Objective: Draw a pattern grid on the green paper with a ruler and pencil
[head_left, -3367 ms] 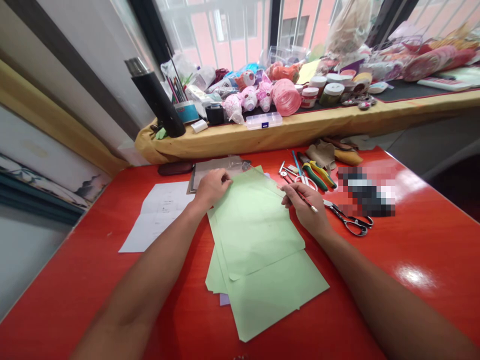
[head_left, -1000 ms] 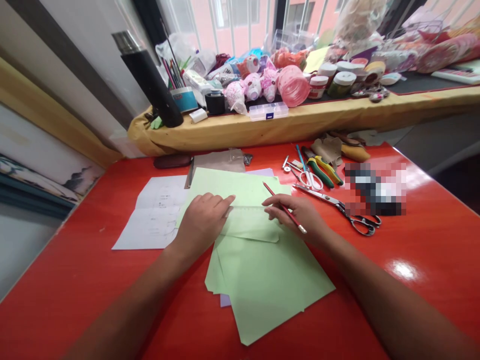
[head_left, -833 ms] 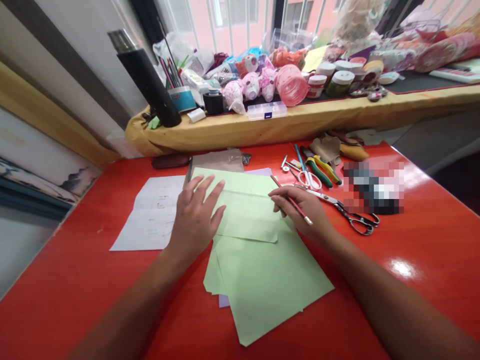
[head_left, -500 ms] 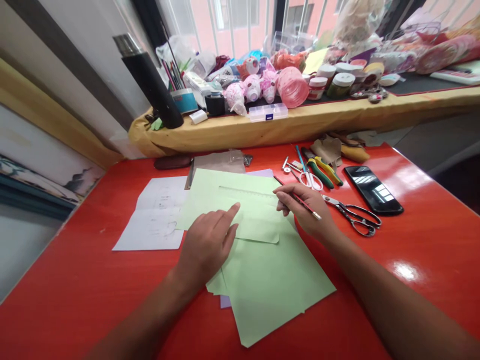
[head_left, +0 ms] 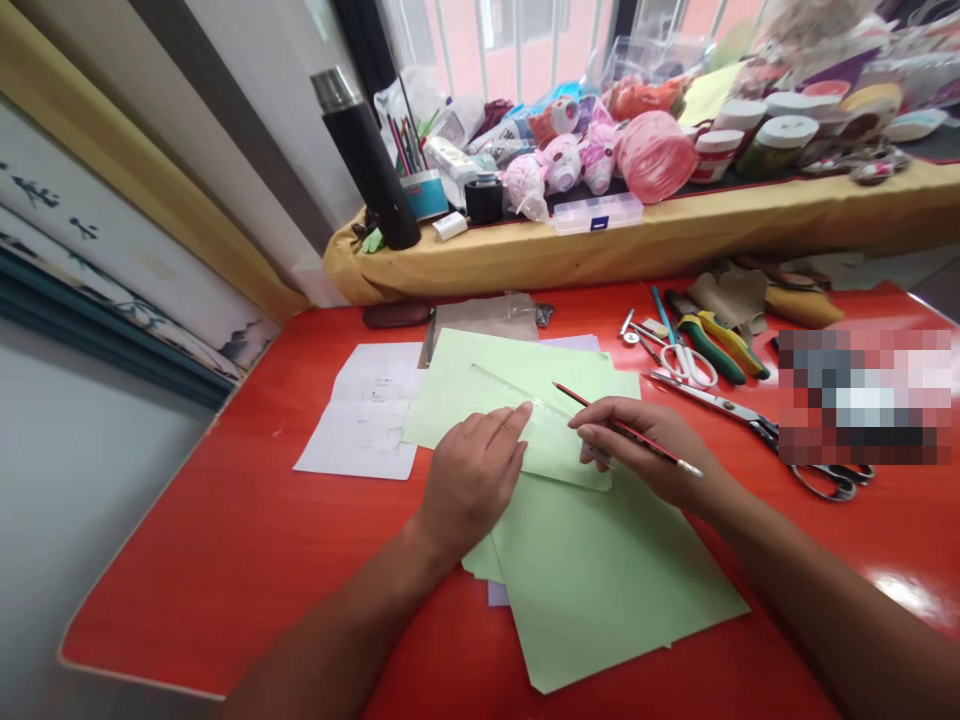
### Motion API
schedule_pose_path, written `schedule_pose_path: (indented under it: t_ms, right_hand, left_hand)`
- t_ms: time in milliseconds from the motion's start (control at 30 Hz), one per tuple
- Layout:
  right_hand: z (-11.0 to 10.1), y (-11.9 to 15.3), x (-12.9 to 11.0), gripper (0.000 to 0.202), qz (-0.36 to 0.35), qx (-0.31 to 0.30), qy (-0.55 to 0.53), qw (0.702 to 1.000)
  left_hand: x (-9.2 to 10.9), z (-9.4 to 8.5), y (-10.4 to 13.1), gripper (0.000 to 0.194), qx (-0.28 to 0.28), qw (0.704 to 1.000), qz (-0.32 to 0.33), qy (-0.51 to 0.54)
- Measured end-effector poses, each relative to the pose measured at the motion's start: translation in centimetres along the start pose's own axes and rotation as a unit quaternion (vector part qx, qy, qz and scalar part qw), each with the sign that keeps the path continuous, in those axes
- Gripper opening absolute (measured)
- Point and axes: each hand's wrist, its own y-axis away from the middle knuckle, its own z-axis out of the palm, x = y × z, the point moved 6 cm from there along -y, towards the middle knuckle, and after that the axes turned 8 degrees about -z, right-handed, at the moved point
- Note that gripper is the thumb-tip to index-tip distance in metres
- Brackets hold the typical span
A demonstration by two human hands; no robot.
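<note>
My left hand (head_left: pixel 471 485) lies over a light green sheet (head_left: pixel 450 385), fingers stretched out. Its index fingertip presses on a clear ruler (head_left: pixel 499 380) that slants across the sheet. Just to the right, my right hand (head_left: pixel 652 450) holds a red and black pencil (head_left: pixel 571 394), its point facing up and left, its white end sticking out past the hand. The right fingertips are at the ruler's right end; whether they grip it is hard to tell. Beneath lies a larger green sheet (head_left: pixel 607 580), with purple paper (head_left: pixel 497 594) peeking out at its left edge.
White paper with pencil marks (head_left: pixel 364 420) lies left on the red table (head_left: pixel 210 540). To the right are large scissors (head_left: pixel 750 420), white-handled scissors (head_left: pixel 688 366) and pliers (head_left: pixel 712 345). A black flask (head_left: pixel 371 165), jars and craft items crowd the ledge (head_left: pixel 525 262).
The view has swung left. My left hand has come closer to my right hand, its index finger now on the ruler. The ruler slants more, and the pencil lies flatter in my right hand.
</note>
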Motion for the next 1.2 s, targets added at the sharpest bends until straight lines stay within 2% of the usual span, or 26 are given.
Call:
schedule_pose_path:
  t_ms: [167,333,533,633,733,833,967,1200]
  right_hand:
    - [0.7,0.1,0.0,0.031,0.009,-0.02,-0.002,1.0]
    - [0.6,0.2,0.3,0.03,0.008,-0.014,-0.007,1.0]
    - [0.3,0.0,0.0,0.032,0.004,0.003,-0.013,1.0]
    - [-0.2,-0.2,-0.3,0.034,-0.009,0.042,-0.01,0.999]
    - [-1.4,-0.3,-0.3,0.035,-0.018,0.108,0.0,0.994]
    - [-2.9,-0.2,0.2,0.033,-0.01,0.177,0.004,0.984]
    - [-4.2,-0.2,1.1,0.036,-0.006,0.222,0.015,0.975]
    - [-4.4,-0.4,1.8,0.038,-0.014,0.219,0.031,0.975]
  left_hand:
    - [-0.4,0.4,0.3,0.047,0.004,0.999,-0.008,0.04]
    - [-0.6,0.7,0.5,0.056,0.004,0.996,-0.023,0.09]
    - [-1.4,0.7,0.6,0.056,-0.005,0.982,-0.079,0.171]
    - [-2.0,0.1,0.6,0.052,-0.005,0.968,-0.13,0.214]
    - [-2.7,-0.3,0.7,0.043,-0.008,0.951,-0.189,0.244]
    - [-2.9,0.0,0.9,0.032,-0.03,0.939,-0.217,0.264]
    - [-2.7,1.1,1.2,0.028,-0.075,0.937,-0.21,0.268]
    - [-2.2,2.3,1.6,0.031,-0.111,0.962,-0.156,0.197]
